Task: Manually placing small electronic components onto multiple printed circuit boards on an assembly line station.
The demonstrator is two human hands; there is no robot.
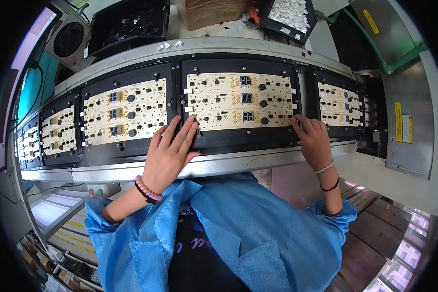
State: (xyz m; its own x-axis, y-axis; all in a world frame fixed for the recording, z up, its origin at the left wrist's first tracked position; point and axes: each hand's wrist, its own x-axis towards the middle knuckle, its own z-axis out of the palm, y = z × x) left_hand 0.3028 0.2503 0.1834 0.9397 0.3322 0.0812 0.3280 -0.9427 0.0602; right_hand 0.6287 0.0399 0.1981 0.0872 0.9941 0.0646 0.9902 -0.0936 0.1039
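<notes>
A cream circuit board panel (219, 101) with three rows of parts lies in a black tray (228, 141) in front of me. Each row carries a dark two-digit display and a round black part. Small white pieces (188, 91) sit along both side edges of the panel. My left hand (166, 155) lies with fingers stretched out, its fingertips at the panel's lower left corner. At the lower right corner, my right hand (314, 138) has its thumb and forefinger brought together at the edge. Whatever is between those fingertips is too small or hidden to make out.
More trays with similar panels (124, 113) line the rail on the left, and another panel (339, 104) is at right. Behind the rail stand a black bin (129, 29), a cardboard box (209, 13) and a tray of white pieces (289, 17). Loose white pieces (170, 45) rest on the ledge.
</notes>
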